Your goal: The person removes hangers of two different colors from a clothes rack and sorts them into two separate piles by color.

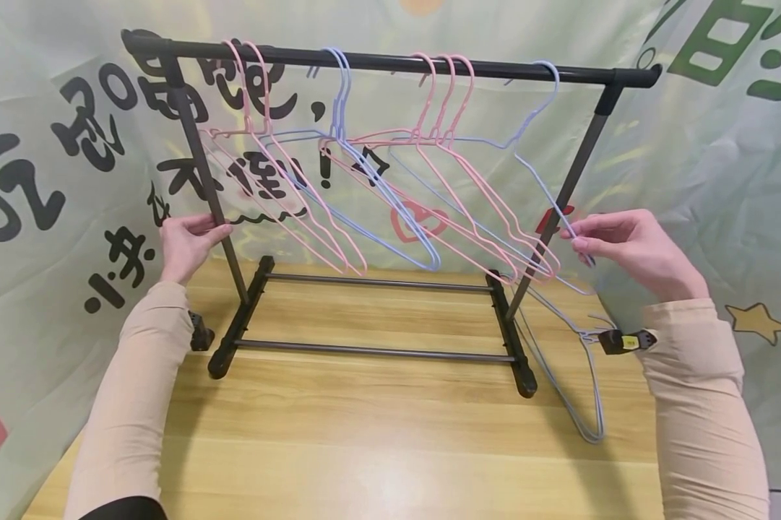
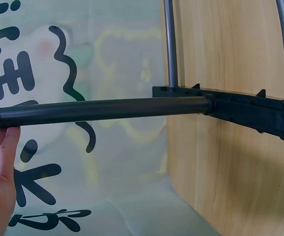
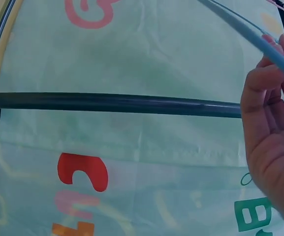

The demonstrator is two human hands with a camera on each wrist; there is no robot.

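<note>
A black garment rack stands on the wooden table with wire hangers on its top bar. My left hand grips the rack's left post partway down, thumb in front. In the left wrist view, its fingers lie against the dark tube. At the rack's right end a blue hanger hooks over the bar, and my right hand pinches its near lower corner between thumb and fingers, outside the right post. The right wrist view shows the same blue wire across the fingers.
Along the bar hang two pink hangers, two blue hangers and three pink hangers. Loose grey-blue hangers lie on the table by the rack's right foot. A printed cloth encloses the back and sides.
</note>
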